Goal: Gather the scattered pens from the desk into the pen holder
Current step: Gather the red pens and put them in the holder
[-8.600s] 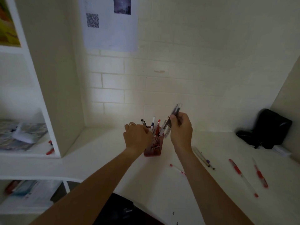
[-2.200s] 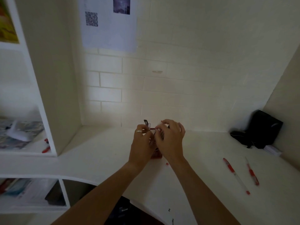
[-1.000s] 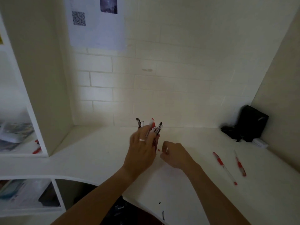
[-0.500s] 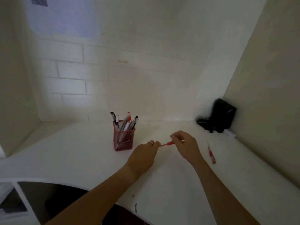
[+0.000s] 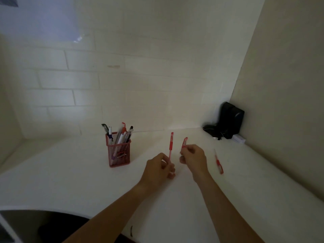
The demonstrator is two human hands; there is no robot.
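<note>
Red mesh-wire square pen holder [image 5: 119, 151] stood upright on the white desk top [image 5: 70, 172], left of both hands, already packed with a mixed bunch of pens [image 5: 121, 135] sticking out the top. We couldn't count them; they overlap.

Our left hand [image 5: 158, 170] was pinched shut on a slim red-and-clear pen [image 5: 171, 146], held near vertical above the desk, gripped at the lower end. Our right hand [image 5: 192, 157] was closed narrow on a short red piece [image 5: 184, 142], probably a cap, but too blurred to be sure. The two red pieces were near each other, not touching.

One more red pen [image 5: 218, 163] lay flat on the desk just right of the right hand, untouched.

Progress, as we judged it: most of the job done. Left: the pen in the left hand, maybe capped first, then the one on the desk.

Hard to read:
- frame was dim, fingertips blurred, the grip on the red piece unclear
- lower ends of the stored pens only half visible through the mesh
- black bag-like object [image 5: 228, 121] in the far right corner, shape unclear, small white thing beside it unidentifiable
- desk left and near edges cut off, so stray pens there can't be ruled out
</note>
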